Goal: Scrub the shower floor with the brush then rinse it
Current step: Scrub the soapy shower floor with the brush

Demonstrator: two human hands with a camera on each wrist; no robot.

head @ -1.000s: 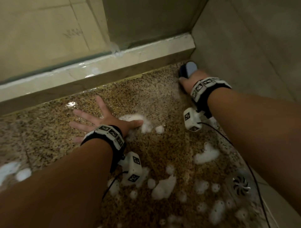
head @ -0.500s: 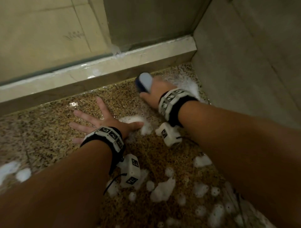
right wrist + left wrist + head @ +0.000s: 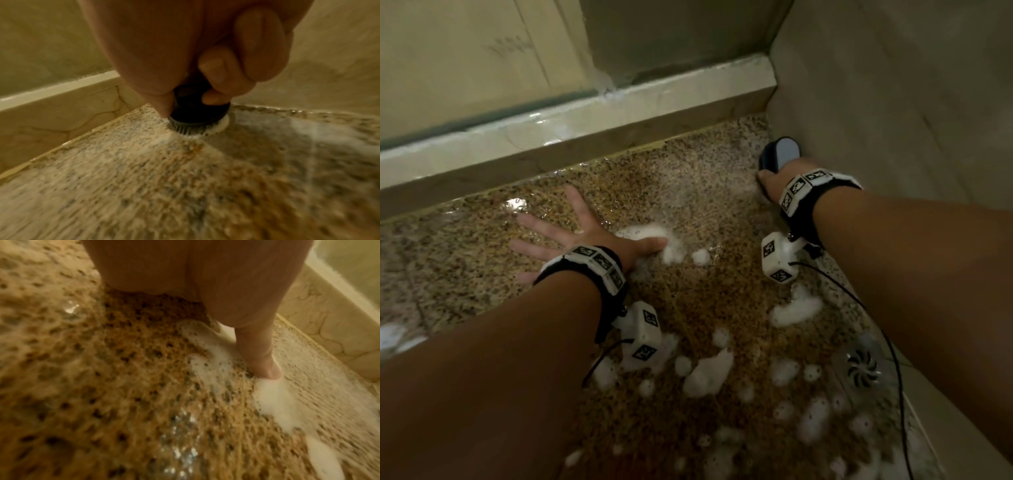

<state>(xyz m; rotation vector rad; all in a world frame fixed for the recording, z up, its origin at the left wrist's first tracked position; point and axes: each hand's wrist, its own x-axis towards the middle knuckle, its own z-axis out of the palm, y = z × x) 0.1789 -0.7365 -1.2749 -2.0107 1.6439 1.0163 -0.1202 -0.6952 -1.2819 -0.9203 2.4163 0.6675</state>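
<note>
The speckled brown granite shower floor (image 3: 688, 308) is wet and dotted with white foam (image 3: 709, 373). My right hand (image 3: 770, 181) grips a dark round scrub brush (image 3: 779, 154) with a pale top, near the far right corner by the wall. In the right wrist view my fingers (image 3: 222, 76) curl round the brush (image 3: 197, 118), whose bristles press into suds on the floor (image 3: 185, 178). My left hand (image 3: 582, 236) lies flat on the floor with fingers spread. Its thumb (image 3: 259, 356) touches a patch of foam (image 3: 273, 399).
A pale marble curb (image 3: 585, 116) runs along the far edge under a glass panel (image 3: 465, 58). A tiled wall (image 3: 893, 102) closes the right side. A round metal drain (image 3: 863, 366) sits at the near right, with cables from the wrist cameras crossing near it.
My right hand has swept the brush from the middle of the far edge back right into the corner by the wall. The left hand has stayed planted.
</note>
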